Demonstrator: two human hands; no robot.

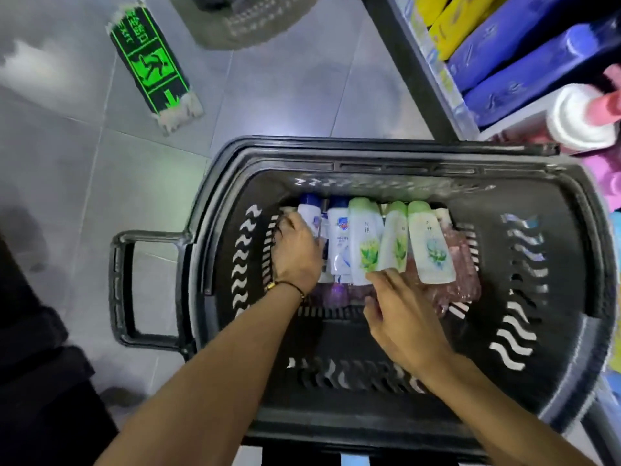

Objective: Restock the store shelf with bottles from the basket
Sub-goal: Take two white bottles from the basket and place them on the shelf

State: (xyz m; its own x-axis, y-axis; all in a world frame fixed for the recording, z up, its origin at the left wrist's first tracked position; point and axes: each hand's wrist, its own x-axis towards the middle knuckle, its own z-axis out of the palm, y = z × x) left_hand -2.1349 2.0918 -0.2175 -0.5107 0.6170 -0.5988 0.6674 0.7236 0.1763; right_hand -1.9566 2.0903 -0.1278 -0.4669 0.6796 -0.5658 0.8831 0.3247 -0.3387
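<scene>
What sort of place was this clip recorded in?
Most likely a shop aisle: a black shopping basket of toiletry bottles sits on the tiled floor beside a shelf stocked with packaged goods, and a green exit sticker marks the floor.

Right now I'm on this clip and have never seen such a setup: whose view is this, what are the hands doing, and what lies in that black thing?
No machine here: a person wears one camera on the head, and it looks forward and down at their work. The black thing is a shopping basket on a grey tiled floor, beside a store shelf. Inside lie three green-capped bottles and two blue-capped ones, over pinkish pouches. The left hand has its grip on the leftmost blue-capped bottle. The right hand reaches with relaxed fingers to the bottom ends of the green-capped bottles and holds nothing yet.
</scene>
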